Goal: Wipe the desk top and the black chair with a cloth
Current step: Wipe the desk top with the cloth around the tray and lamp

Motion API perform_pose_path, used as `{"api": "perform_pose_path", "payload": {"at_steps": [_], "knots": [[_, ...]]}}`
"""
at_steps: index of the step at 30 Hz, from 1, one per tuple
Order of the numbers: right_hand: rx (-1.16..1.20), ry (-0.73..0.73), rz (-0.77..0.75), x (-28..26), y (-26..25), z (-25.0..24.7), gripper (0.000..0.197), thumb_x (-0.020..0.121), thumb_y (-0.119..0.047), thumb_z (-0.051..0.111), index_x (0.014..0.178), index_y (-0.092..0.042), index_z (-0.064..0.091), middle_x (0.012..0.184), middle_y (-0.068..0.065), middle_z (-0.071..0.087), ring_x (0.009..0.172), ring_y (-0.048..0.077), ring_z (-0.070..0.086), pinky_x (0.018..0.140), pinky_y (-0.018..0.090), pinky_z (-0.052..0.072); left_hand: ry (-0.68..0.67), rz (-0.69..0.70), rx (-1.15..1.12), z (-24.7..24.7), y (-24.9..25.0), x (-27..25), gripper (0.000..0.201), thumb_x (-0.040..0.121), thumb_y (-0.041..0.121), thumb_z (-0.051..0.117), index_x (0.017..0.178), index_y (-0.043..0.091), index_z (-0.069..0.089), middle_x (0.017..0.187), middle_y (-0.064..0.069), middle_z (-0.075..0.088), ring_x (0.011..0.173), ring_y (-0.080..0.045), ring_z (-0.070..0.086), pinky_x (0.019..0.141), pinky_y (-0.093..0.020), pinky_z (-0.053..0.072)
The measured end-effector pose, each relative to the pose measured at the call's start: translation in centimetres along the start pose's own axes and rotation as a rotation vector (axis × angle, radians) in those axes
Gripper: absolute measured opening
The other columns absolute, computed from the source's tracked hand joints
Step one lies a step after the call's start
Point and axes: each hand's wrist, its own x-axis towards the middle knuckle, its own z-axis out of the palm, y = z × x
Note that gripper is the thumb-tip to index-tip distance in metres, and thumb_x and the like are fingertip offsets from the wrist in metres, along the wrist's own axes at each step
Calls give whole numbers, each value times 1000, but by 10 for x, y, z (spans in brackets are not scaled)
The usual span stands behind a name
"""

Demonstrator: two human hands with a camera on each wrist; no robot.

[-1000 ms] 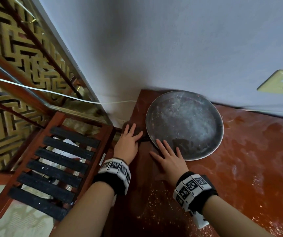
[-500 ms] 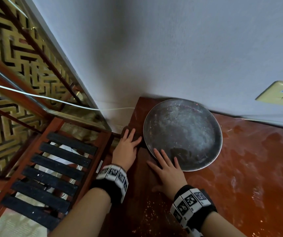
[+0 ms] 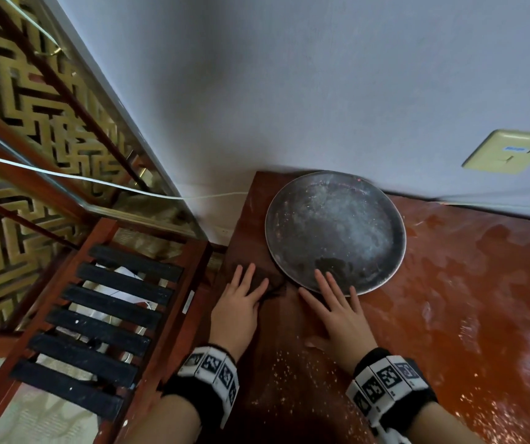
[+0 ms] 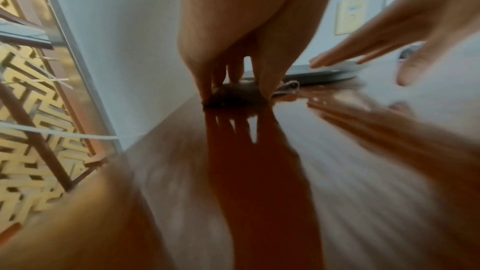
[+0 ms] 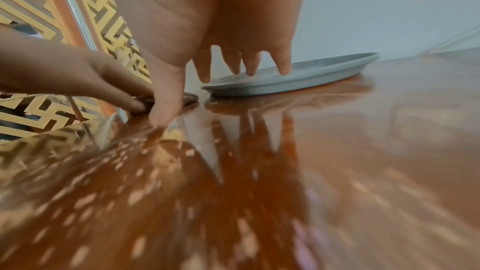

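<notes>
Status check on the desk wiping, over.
Left hand flat, pressing small dark cloth on glossy red-brown desk top. Right hand flat, fingertips on round grey metal tray, which blocks the corner.

Dim, soft light; glare streaks the glossy desk top (image 3: 449, 299), and both wrist views smear with blur toward their edges.

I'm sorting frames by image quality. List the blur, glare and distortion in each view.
Head view: sharp, though wide-angle bending bows the wall; glare on the wet desk top at right. Left wrist view: streaked motion blur low down, left hand and cloth clearer, mirrored in the gloss. Right wrist view: blurred foreground specks; right hand and tray fairly sharp.
</notes>
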Motion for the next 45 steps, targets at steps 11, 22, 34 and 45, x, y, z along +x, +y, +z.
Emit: {"api": "perform_pose_path", "payload": {"at_steps": [11, 22, 34, 45], "knots": [[235, 283, -153, -38, -39, 45, 69, 66, -21, 79, 130, -16, 54, 138, 11, 50, 127, 25, 49, 91, 37, 50, 0, 60, 28, 19, 25, -77, 62, 62, 19, 84, 119, 32, 64, 136, -3, 55, 121, -26, 56, 83, -32, 56], [61, 190, -404, -27, -68, 57, 46, 79, -28, 39, 123, -22, 52, 118, 7, 66, 106, 22, 65, 81, 35, 56, 30, -29, -339, 3, -7, -115, 48, 87, 1, 54, 131, 19, 55, 146, 9, 39, 137, 4, 19, 104, -1, 10], [-139, 348, -368, -29, -60, 52, 31, 72, -15, 54, 94, -18, 76, 106, 5, 71, 91, 29, 70, 60, 36, 59, -268, -38, -78, 1, -18, -111, 69, 92, 29, 57, 150, 27, 19, 159, 8, -1, 145, -10, -10, 118, -28, 14], [-177, 254, -173, -25, -83, 32, 19, 72, -17, 63, 85, -15, 77, 102, 7, 72, 77, 27, 70, 46, 26, 52, -257, -28, -112, 3, -22, -113, 68, 93, 30, 56, 149, 29, 19, 159, 10, -3, 145, -9, -11, 118, -25, 13]]}}
